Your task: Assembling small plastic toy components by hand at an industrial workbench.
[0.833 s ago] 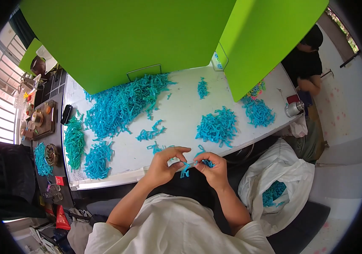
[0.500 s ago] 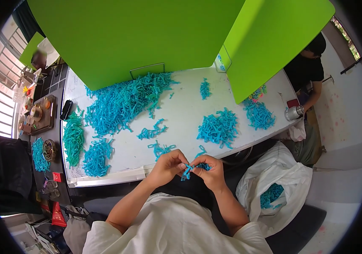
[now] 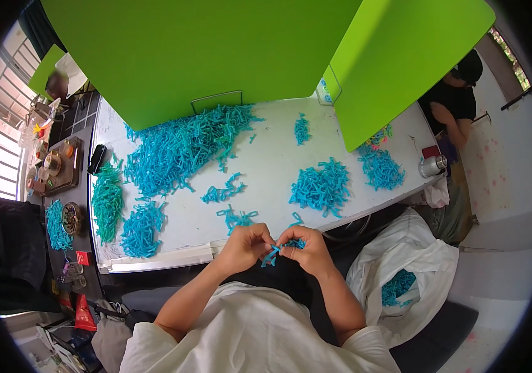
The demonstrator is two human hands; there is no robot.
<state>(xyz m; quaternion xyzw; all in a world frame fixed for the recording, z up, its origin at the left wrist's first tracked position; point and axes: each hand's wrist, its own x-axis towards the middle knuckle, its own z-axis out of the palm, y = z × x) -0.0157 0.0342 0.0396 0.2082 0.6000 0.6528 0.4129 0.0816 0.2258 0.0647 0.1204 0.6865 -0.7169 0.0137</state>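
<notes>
Blue plastic links: held low, just off the near edge of the white table, between the fingertips of both hands; the exact join is too small to be made out.
Left hand: thumb and forefinger are pinched on the links.
Right hand: pinched on the links from the other side, its fingertips nearly meeting the left's; more blue pieces are seen within its curled fingers.
Near edge: passed behind both hands, bent by the lens.
Room beyond the hands: white tabletop is shown between a loose cluster near the left hand and a rounded heap past the right.
Back edge: bounded by a green panel, with a large pile heaped at its foot.
Left edge: lined by a green pile.
Right side: an open white sack is set below the table, near the right forearm.
</notes>
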